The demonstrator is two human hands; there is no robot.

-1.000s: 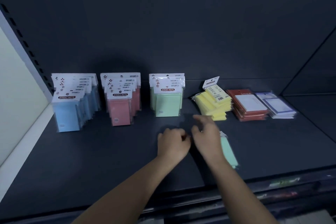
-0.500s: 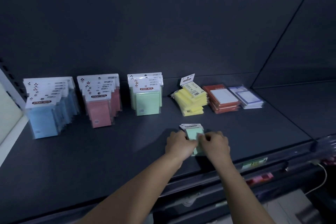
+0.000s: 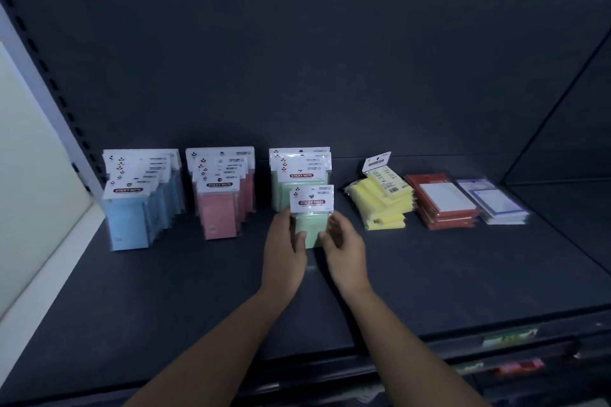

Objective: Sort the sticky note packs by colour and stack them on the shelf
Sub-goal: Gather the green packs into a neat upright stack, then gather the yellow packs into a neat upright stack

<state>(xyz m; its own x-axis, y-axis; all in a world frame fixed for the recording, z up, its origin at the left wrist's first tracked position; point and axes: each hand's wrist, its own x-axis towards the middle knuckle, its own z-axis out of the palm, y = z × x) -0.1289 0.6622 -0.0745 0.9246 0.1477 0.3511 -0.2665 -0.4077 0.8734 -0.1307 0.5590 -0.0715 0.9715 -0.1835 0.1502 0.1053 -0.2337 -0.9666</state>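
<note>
— Holding what, exactly?
— We pinch a pale green, plastic-wrapped sticky note pack (image 3: 311, 208) upright, left hand (image 3: 284, 241) on its left edge, right hand (image 3: 345, 243) on its right edge, fingers curled round it.
— Where does it sit?
— Just before the standing row of green packs (image 3: 299, 172); pink packs (image 3: 220, 198) stand left of our grip, flat yellow pads (image 3: 380, 208) to its right.

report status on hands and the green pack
Left hand and right hand both holding green pack upright by its sides. Pack just in front of green row. Nothing seen between them; yellow pile off to the right.
</note>
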